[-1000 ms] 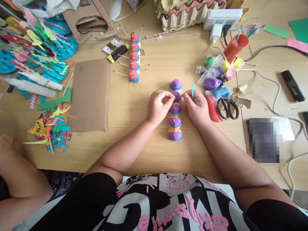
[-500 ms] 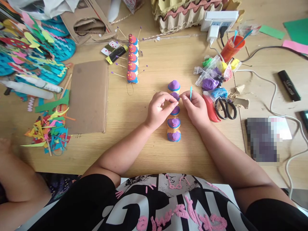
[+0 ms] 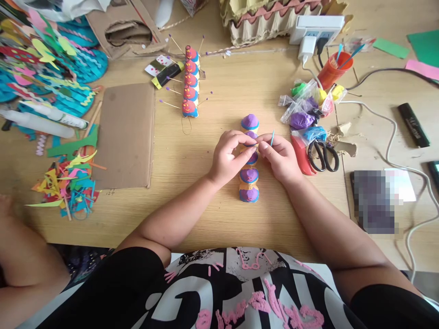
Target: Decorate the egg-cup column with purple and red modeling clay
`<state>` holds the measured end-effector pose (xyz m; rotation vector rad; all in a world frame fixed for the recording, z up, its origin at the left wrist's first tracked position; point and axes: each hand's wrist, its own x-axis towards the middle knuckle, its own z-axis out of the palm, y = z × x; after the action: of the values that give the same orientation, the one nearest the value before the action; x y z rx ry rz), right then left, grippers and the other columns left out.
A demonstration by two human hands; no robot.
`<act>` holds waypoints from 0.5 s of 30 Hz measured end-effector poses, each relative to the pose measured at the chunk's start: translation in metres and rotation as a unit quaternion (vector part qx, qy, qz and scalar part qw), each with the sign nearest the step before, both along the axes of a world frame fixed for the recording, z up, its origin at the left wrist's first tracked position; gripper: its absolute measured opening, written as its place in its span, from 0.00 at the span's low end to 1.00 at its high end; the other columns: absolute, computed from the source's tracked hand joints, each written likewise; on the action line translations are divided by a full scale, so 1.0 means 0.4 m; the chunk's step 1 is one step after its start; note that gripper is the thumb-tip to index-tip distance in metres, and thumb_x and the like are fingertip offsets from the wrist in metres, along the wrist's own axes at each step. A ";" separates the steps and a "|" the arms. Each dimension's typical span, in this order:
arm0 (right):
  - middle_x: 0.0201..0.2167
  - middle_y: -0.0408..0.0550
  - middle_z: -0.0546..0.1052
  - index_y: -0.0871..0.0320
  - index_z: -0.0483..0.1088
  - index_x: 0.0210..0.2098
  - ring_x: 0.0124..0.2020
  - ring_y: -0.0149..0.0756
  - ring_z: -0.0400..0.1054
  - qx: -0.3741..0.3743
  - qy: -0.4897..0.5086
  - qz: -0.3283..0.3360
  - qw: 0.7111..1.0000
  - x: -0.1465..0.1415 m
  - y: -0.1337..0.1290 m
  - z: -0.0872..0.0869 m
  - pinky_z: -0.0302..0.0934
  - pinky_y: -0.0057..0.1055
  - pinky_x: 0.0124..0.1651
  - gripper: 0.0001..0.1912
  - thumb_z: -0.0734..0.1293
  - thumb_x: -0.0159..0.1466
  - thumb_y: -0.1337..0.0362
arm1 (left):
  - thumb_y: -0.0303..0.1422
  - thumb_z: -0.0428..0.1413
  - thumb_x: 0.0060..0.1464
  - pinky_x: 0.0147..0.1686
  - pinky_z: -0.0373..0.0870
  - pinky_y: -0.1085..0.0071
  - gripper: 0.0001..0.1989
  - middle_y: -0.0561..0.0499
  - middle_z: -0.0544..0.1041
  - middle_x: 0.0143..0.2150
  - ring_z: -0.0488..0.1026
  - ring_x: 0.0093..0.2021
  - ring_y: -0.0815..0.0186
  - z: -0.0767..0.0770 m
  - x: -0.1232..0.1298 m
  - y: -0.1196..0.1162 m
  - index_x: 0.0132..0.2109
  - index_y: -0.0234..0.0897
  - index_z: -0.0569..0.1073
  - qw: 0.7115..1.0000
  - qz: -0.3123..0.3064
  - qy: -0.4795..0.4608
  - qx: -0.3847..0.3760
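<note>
An egg-carton strip (image 3: 248, 175) with purple clay domes and blue rims lies lengthwise in front of me. My left hand (image 3: 230, 154) is above its upper part, thumb and forefinger pinched together; whatever is between them is too small to make out. My right hand (image 3: 279, 157) is closed on a thin light-blue clay tool (image 3: 272, 138), which pokes up between the fingers. The fingertips of both hands meet over the strip and partly cover its middle domes. Small red marks show on the lower domes.
A finished-looking red and blue strip (image 3: 190, 87) with pin-like sticks stands farther back. Cardboard (image 3: 124, 137) and paper scraps (image 3: 73, 187) lie left, beside another person's arm (image 3: 27, 256). To the right are bagged clay (image 3: 302, 120), scissors (image 3: 323, 155), an orange cup (image 3: 333, 71) and cables.
My right hand's fingertips have moved left and now meet those of my left hand. The blue tool leans slightly more; the whole view has shifted a little.
</note>
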<state>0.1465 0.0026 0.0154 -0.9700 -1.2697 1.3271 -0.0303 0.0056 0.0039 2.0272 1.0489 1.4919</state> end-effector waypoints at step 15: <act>0.22 0.38 0.66 0.54 0.74 0.32 0.24 0.28 0.55 -0.021 -0.009 -0.038 0.999 -0.004 0.001 0.004 0.56 0.30 0.29 0.26 0.78 0.57 0.38 | 0.33 0.60 0.68 0.51 0.77 0.60 0.07 0.50 0.82 0.45 0.78 0.46 0.63 0.006 -0.001 -0.007 0.51 0.44 0.78 0.999 0.011 0.039 -0.007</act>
<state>0.1450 0.0032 0.0172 -1.0509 -1.2113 1.2928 -0.0308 0.0030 0.0063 2.0853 1.1124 1.4214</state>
